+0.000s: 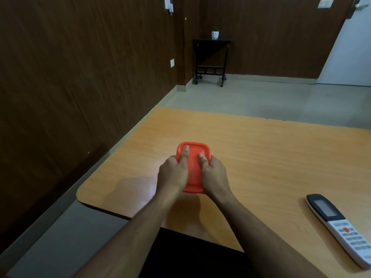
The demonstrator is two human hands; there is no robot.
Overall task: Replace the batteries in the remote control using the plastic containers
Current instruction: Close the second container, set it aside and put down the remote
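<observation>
An orange plastic container [193, 155] with its lid on sits on the wooden table [261, 149], in the middle of the view. My left hand [173, 173] grips its left side, thumb lying on the lid. My right hand [213, 174] grips its right side, thumb also on the lid. The container's body under the lid is hidden by my hands. A white remote control [339, 227] with a dark screen end lies face up at the right, near the table's front edge, apart from both hands.
The table's left edge and rounded corner [80, 194] lie close to a dark wood-panelled wall [80, 87]. Beyond the table is grey floor, a small black wheeled stand [210, 61] with a white pot, and a white door [349, 57].
</observation>
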